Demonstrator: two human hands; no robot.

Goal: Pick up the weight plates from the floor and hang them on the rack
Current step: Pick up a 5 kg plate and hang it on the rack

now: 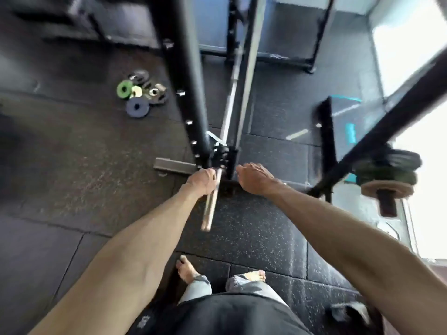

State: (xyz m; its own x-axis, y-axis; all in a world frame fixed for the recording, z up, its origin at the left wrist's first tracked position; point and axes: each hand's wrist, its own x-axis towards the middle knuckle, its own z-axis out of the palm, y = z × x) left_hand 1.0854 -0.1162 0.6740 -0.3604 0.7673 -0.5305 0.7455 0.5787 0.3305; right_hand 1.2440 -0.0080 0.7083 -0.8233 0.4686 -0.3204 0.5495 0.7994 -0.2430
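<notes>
**Single head-worn view.** The camera is directed steeply downward and slightly forward. The rubber floor is seen from what appears to be standing height, though the frame is blurred, and the feet lie near the lower edge. Mid-frame is occupied at close range by the left hand, the pale bar held in it, and the right hand. The rack upright recedes toward the top edge.
</notes>
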